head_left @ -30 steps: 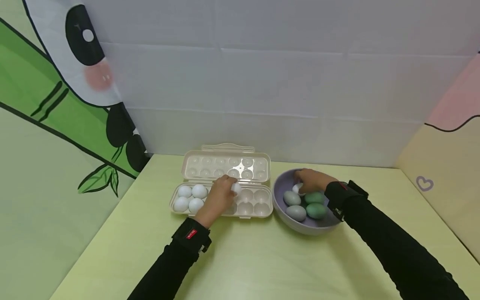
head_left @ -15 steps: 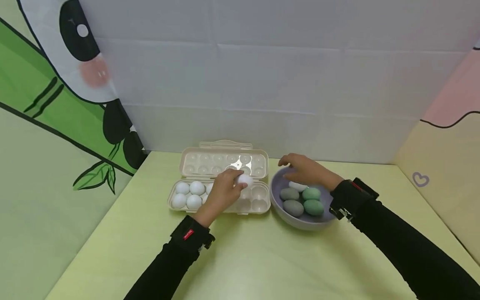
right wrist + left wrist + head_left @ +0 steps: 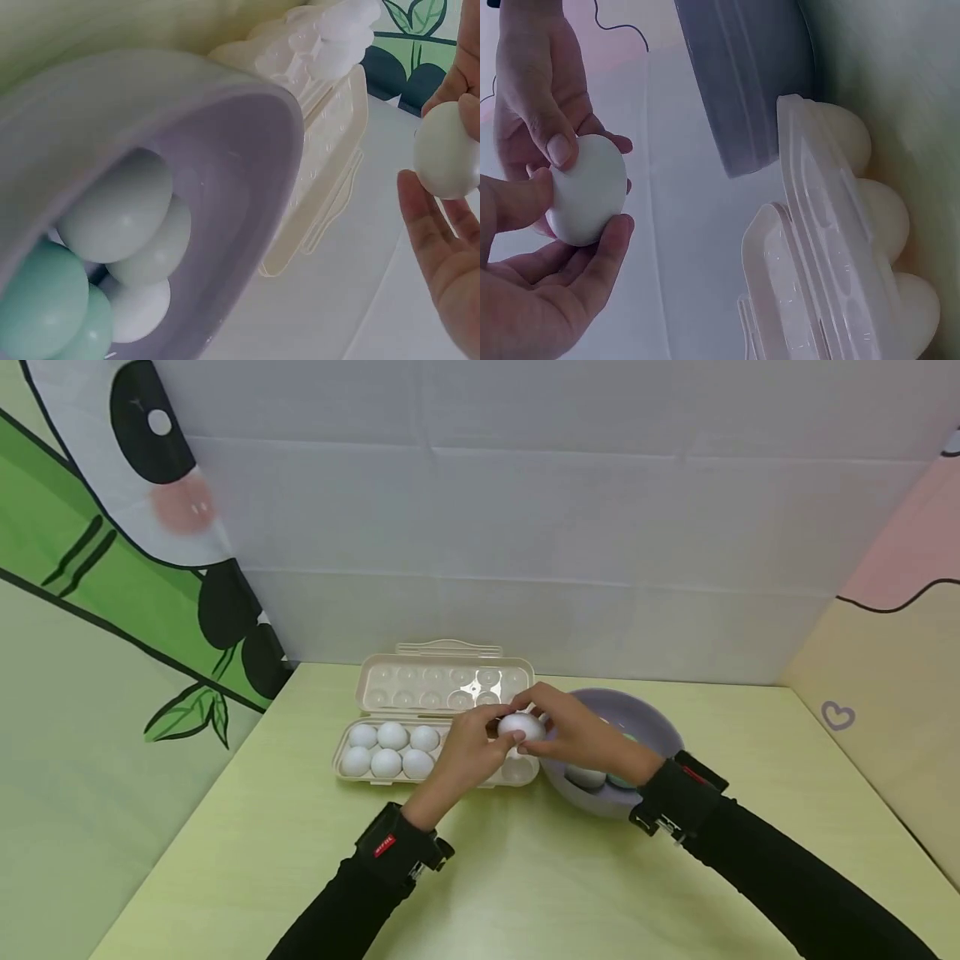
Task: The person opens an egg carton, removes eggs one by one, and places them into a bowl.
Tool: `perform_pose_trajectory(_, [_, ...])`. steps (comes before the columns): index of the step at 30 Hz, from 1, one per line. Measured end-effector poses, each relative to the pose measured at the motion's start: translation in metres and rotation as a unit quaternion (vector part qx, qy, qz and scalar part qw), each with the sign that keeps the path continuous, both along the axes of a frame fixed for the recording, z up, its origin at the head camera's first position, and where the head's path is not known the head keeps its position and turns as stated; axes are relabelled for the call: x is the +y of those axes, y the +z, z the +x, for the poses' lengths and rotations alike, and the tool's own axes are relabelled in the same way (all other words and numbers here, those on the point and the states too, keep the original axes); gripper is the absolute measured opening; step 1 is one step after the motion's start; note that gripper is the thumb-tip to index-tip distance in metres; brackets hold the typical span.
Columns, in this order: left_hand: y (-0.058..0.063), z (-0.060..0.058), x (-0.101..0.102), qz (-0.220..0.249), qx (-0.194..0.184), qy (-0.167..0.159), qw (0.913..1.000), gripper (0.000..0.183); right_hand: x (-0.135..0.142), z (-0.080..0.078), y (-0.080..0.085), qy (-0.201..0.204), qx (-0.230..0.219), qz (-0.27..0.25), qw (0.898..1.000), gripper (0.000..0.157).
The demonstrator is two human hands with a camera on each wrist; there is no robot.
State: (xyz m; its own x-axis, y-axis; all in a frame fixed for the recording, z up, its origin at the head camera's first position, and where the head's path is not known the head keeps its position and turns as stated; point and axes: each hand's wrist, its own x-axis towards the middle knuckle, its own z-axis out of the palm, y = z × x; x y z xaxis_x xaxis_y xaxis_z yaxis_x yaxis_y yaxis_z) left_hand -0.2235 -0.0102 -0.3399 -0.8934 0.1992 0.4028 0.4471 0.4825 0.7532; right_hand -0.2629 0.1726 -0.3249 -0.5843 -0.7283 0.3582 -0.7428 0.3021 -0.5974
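Right hand [image 3: 566,727] moved from over bowl [image 3: 600,803] to meet left hand [image 3: 471,745] | both pinching one white egg [image 3: 521,727], aloft above open carton's [image 3: 431,681] right end (head view) | six white eggs [image 3: 386,763] visible in left cells | bowl just beside carton, grey eggs [image 3: 124,206], green eggs [image 3: 43,304] inside

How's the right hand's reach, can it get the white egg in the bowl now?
Probably not yet: the right hand and left hand pinch another egg. Once free, likely yes: the bowl is open-topped and its white egg partly shows.
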Motion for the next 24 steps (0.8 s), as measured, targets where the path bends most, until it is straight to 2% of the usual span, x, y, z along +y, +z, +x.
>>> perform_pose_trajectory(12, [-0.009, 0.001, -0.002, 0.054, -0.055, -0.028, 0.9966, 0.031, 0.003, 0.003, -0.008, 0.003, -0.003, -0.004, 1.0, 0.035])
perform_pose_trajectory(18, [-0.005, -0.002, -0.013, 0.03, -0.06, -0.045, 0.9967, 0.032, 0.013, -0.003, -0.001, -0.005, 0.001, -0.009, 1.0, 0.036])
perform_pose_trajectory(20, [-0.007, -0.003, -0.019, 0.014, -0.061, -0.042, 0.9972, 0.031, 0.02, -0.006, 0.002, -0.016, -0.014, -0.011, 1.0, 0.037])
perform_pose_trajectory(24, [-0.014, -0.005, -0.035, -0.048, -0.061, -0.019, 0.9968, 0.028, 0.036, -0.013, 0.007, -0.043, -0.043, -0.002, 0.998, 0.037])
